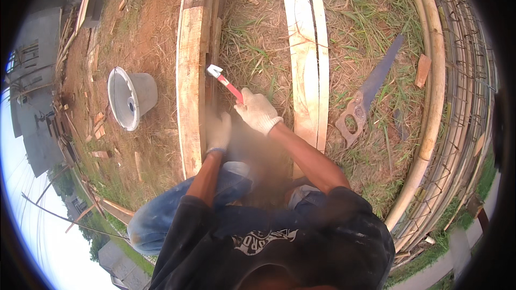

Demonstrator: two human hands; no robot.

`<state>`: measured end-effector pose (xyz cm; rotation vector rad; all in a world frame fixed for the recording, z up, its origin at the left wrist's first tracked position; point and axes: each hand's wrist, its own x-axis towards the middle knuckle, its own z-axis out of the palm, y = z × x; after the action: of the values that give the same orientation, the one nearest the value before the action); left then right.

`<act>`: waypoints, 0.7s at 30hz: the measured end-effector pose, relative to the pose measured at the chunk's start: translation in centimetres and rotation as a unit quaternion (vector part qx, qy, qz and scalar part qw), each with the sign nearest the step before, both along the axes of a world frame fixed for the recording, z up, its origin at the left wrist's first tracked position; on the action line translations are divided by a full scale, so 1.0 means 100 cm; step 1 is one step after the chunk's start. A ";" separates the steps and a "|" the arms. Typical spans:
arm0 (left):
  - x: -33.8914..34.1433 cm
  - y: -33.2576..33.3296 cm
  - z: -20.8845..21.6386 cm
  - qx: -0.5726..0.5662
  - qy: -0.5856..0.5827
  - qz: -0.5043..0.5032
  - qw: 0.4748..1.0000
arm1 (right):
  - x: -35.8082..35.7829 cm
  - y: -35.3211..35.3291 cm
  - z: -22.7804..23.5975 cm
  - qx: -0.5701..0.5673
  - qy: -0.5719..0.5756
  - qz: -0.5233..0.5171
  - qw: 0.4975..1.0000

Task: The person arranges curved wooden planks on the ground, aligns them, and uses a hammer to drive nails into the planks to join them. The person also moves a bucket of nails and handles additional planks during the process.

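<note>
My right hand (258, 111), in a cream knitted work glove, is closed around the red handle of a claw hammer (231, 87). The hammer's pale metal head lies beside the inner face of a wooden beam (191, 86), which runs away from me on the left. Also gloved, my left hand (219, 133) is low against that same inner side, nearer to me than the hammer head. A blurred haze covers its fingers, so whether they grip anything cannot be made out. Darker boards (214, 27) stand along the beam's inner side.
Two pale planks (305, 64) lie on the grass to the right of my hands. Further right are a handsaw (368, 91), a small wood block (423, 71), bamboo poles (435, 75) and bundled rebar cages (465, 70). A whitish bucket (144, 95) lies tipped on the left, near wood scraps (99, 125).
</note>
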<state>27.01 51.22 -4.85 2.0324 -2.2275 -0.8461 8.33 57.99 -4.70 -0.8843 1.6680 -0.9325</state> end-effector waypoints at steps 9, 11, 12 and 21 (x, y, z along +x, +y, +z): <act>-0.063 0.016 0.057 -0.078 -0.093 -0.260 0.958 | -0.062 0.018 -0.017 0.050 -0.160 -0.118 0.979; -0.087 0.007 0.102 0.008 -0.011 -0.397 0.918 | -0.068 0.018 -0.018 0.057 -0.187 -0.125 0.973; -0.098 0.003 0.113 -0.058 -0.062 -0.471 0.878 | -0.069 0.017 -0.018 0.060 -0.187 -0.119 0.973; -0.139 0.006 0.128 -0.300 -0.327 -0.392 0.806 | -0.074 0.021 -0.015 0.033 -0.268 -0.135 0.953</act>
<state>13.14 51.78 7.91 1.1431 -3.1471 0.7111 0.94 60.09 -6.20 -0.3105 1.3475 -1.1714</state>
